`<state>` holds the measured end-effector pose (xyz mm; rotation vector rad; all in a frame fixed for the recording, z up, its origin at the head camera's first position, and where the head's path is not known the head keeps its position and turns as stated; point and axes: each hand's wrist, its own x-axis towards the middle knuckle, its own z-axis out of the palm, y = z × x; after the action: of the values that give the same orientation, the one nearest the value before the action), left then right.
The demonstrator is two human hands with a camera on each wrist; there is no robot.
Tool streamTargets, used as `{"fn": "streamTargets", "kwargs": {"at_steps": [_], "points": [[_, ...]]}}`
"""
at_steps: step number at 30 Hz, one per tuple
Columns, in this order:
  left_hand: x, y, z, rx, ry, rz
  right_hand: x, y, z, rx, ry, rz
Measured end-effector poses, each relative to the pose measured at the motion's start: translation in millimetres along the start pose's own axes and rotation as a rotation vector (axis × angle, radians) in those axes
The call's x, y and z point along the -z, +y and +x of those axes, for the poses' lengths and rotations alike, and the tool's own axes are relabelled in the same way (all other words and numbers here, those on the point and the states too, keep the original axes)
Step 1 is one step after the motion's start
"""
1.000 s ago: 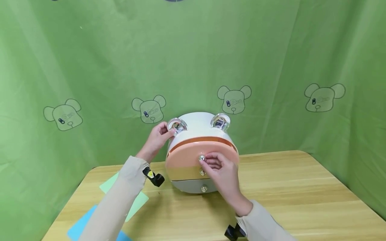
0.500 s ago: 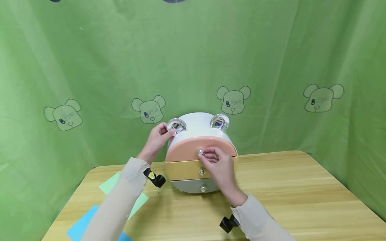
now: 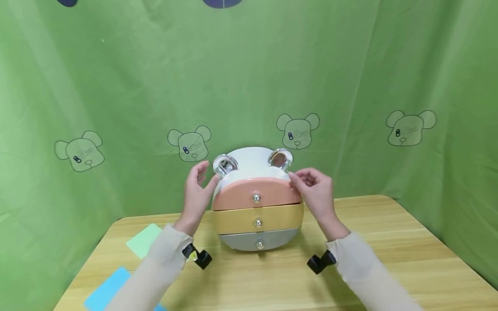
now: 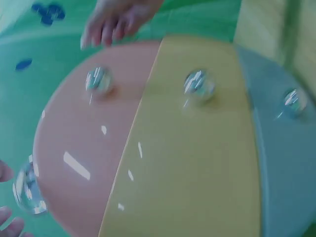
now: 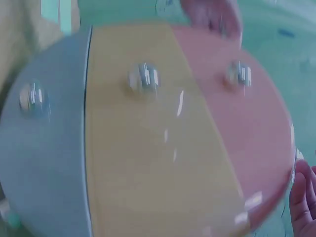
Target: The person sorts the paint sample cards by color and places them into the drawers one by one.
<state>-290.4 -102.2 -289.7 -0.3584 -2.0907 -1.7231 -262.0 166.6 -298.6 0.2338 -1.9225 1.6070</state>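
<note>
A rounded white storage box (image 3: 253, 160) with two shiny silver ears stands on the table. Its front has a pink drawer (image 3: 237, 196), a yellow drawer (image 3: 233, 222) and a grey drawer (image 3: 243, 242), all pushed in, each with a round silver knob. My left hand (image 3: 196, 196) is beside the left ear (image 3: 225, 165), fingers spread and loosely bent, holding nothing. On the other side my right hand (image 3: 317, 192) is at the box's upper right, thumb tip just below the right ear (image 3: 280, 160). In the right wrist view, its fingers (image 5: 300, 197) show beside the pink drawer's edge.
Green sheets (image 3: 145, 240) and blue sheets (image 3: 109, 287) lie on the wooden table (image 3: 389, 250) at the left, partly under the left sleeve. A green curtain (image 3: 249, 77) with printed bear heads hangs close behind the box.
The pink drawer, pulled out at first, has gone in flush. My right hand has let go of its knob and moved up and right; my left hand has come off the left ear.
</note>
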Motion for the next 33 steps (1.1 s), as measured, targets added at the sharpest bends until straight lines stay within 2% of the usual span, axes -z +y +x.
{"fn": "streamTargets", "kwargs": {"at_steps": [3,6,10,13,16,19,22,24,28,31,33], "points": [[-3.1,5.7,-19.7,-0.066,0.026,0.062,9.0,9.6,18.2,-0.046,0.001,-0.007],[-8.7,8.5,-39.5,-0.105,0.036,0.071,11.0,20.6,32.3,-0.094,-0.063,-0.026],[-21.4,6.3,-67.1,-0.124,0.022,-0.023,6.8,25.9,43.9,-0.171,-0.168,-0.034],[-35.1,0.2,-87.9,-0.134,0.022,-0.087,1.6,26.2,49.6,-0.216,-0.196,-0.012],[-52.8,-10.0,-106.5,-0.107,0.039,-0.116,-2.1,26.6,53.8,-0.242,-0.207,0.022],[-72.2,-25.0,-120.3,-0.012,0.051,-0.145,-2.8,28.0,56.9,-0.249,-0.237,0.049],[-89.6,-41.7,-126.6,0.086,0.075,-0.2,-1.2,30.2,59.3,-0.26,-0.275,0.061],[-98.3,-52.9,-126.2,0.087,0.105,-0.217,-0.3,31.4,60.4,-0.266,-0.301,0.057],[-110.3,-68.9,-122.7,-0.02,0.167,-0.188,0.9,32.7,61.5,-0.28,-0.327,0.041],[-116.9,-74.1,-121.3,-0.107,0.216,-0.136,1.5,32.2,62.0,-0.288,-0.328,0.03],[-121.3,-75.6,-121.0,-0.14,0.238,-0.11,1.7,31.3,62.5,-0.292,-0.331,0.021]]}}
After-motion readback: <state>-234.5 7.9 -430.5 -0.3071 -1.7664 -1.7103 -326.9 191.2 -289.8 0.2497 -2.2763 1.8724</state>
